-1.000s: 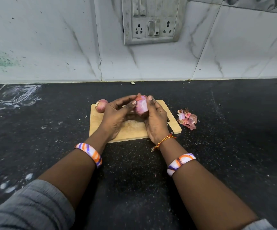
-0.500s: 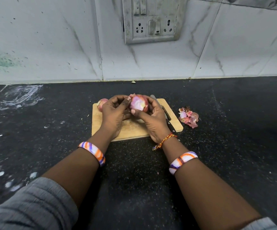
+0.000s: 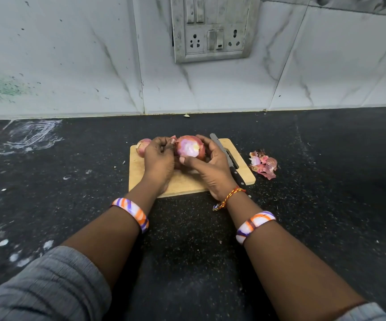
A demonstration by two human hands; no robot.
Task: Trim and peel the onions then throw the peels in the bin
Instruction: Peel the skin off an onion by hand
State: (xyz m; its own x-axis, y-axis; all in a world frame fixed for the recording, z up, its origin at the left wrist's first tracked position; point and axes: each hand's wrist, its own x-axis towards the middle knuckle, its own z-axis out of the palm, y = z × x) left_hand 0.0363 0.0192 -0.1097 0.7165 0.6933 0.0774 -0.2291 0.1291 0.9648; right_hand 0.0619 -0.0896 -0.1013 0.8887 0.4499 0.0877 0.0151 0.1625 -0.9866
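Pink and partly stripped, the onion (image 3: pixel 190 148) sits between both hands above the wooden cutting board (image 3: pixel 187 181), its pale cut face turned up toward the camera. The right hand (image 3: pixel 213 169) cups it from the right and below, thumb laid across its near side. The left hand (image 3: pixel 159 163) closes on its left edge, fingertips pinching a small flap of peel (image 3: pixel 173 140). A second onion (image 3: pixel 143 147) lies on the board's far left corner, just behind the left hand. A knife (image 3: pixel 228 159) rests along the board's right side, blade pointing away. A heap of peels (image 3: pixel 263 164) lies on the black counter (image 3: pixel 326 181), just right of the board.
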